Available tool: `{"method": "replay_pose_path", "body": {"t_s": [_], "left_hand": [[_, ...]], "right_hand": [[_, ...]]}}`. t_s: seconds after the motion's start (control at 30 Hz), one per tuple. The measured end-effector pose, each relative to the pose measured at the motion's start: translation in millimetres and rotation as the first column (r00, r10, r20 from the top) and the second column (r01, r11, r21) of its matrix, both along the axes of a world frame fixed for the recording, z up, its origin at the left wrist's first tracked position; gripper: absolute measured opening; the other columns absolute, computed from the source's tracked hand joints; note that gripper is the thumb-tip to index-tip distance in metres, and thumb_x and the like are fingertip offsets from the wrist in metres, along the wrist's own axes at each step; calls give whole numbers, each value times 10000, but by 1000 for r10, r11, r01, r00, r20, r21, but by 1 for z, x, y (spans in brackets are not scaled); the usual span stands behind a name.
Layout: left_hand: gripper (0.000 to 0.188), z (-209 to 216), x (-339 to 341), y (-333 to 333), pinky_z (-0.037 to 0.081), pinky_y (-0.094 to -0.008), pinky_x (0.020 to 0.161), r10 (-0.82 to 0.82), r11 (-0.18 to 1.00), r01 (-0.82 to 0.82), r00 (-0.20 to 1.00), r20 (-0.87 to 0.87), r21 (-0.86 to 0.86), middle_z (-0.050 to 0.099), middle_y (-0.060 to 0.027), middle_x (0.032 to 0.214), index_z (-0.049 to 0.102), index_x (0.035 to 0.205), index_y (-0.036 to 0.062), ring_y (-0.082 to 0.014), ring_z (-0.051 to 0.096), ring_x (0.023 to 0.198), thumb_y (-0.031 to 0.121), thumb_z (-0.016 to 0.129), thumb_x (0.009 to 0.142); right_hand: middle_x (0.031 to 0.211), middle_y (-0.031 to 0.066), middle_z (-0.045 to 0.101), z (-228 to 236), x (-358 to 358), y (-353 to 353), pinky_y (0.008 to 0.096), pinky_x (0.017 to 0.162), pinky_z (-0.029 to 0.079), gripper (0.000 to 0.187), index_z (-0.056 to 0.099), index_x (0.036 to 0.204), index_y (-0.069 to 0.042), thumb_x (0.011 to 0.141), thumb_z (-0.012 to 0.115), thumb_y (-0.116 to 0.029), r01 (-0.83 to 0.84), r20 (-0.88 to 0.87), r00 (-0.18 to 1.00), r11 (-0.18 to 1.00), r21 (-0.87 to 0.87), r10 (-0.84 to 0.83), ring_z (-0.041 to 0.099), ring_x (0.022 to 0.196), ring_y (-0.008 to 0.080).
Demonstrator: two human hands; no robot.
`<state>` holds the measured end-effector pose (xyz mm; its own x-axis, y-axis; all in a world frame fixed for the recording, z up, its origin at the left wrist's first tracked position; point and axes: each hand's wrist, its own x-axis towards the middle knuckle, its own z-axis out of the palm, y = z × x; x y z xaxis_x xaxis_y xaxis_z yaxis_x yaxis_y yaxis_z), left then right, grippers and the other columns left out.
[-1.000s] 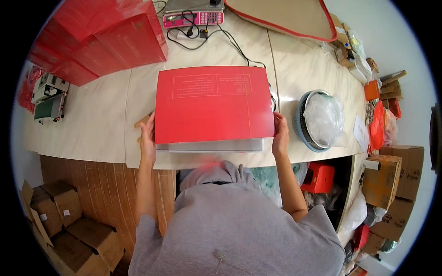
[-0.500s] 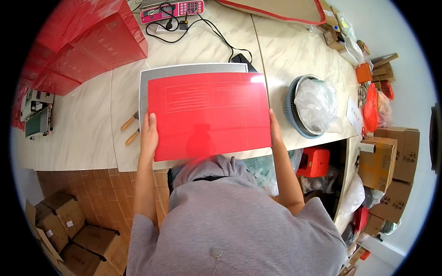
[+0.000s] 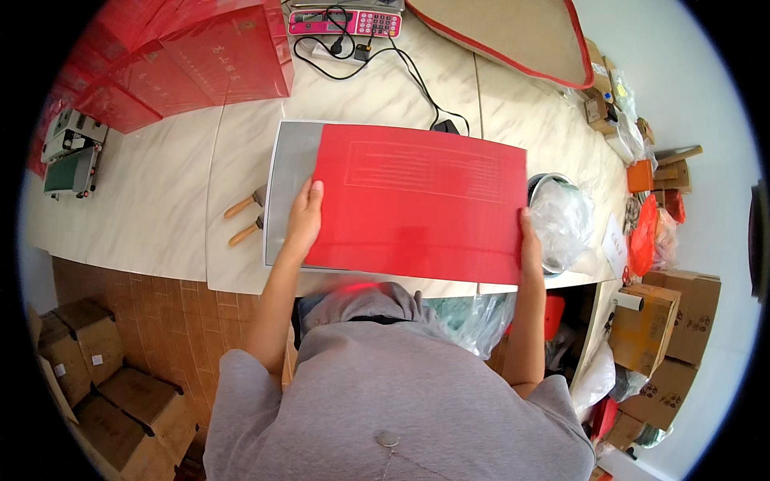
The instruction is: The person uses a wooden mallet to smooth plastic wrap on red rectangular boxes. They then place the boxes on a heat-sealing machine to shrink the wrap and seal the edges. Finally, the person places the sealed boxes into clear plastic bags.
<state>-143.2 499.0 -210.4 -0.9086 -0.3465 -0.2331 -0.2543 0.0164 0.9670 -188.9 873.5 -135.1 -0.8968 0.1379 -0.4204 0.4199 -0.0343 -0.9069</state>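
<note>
The red sheet (image 3: 417,204) lies long side across over the grey tray (image 3: 287,172) on the desk (image 3: 160,200), offset to the tray's right, its two short edges clamped by the left hand (image 3: 303,220) and right hand (image 3: 529,244), fingers curled, forearms raised.

I hold a flat red box lid (image 3: 417,204) by its two short sides — my left hand (image 3: 303,220) grips the left edge, my right hand (image 3: 529,244) the right edge. Under it lies a grey box base (image 3: 289,184), showing along the lid's left side, near the worktop's (image 3: 160,216) front edge. Two wooden-handled tools (image 3: 243,220) lie just left of the base. A stack of red boxes (image 3: 184,60) fills the far left corner — a pink calculator (image 3: 345,22) with a black cable sits at the far edge. A bowl lined with clear plastic (image 3: 561,220) stands at the right edge.
</note>
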Motion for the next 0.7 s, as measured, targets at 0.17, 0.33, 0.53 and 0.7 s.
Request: {"method": "replay_pose_path", "body": {"t_s": [0.17,0.33,0.53,0.7], "left_hand": [[560,-24,17,-56,340,-315,1049,51,998,-50,998,45,-29,512,-163,1346,427,1364,-28,-239,472,1253,400,400,1004],[688,5,30,-88,357,-317,1042,6,998,4,988,154,-66,466,-151,1378,355,1416,-17,-223,454,1253,506,416,973],[663,21,52,-146,414,-356,1017,112,881,-222,956,272,417,461,-138,1384,356,1419,6,-236,473,1243,489,434,971],[652,60,37,-118,319,-325,1086,102,950,-149,979,177,276,392,-139,1447,310,1440,-11,-220,370,1337,449,414,989]], "right_hand": [[1309,139,530,-43,-7,-40,311,1020,374,562,463,1331,63,1000,437,-391,-95,-26,995,993,-72,94,512,1175,200],[1121,227,632,-85,-5,-76,382,895,455,504,496,1285,41,1017,371,-368,-217,-194,933,905,367,302,609,1038,322],[1038,321,606,-73,2,-155,464,846,466,428,521,1243,22,1019,338,-294,-183,-290,895,872,454,339,577,994,476],[903,330,594,-77,-4,-133,498,762,450,415,594,1038,34,1022,332,-286,-166,-206,933,861,481,295,576,928,488]]}}
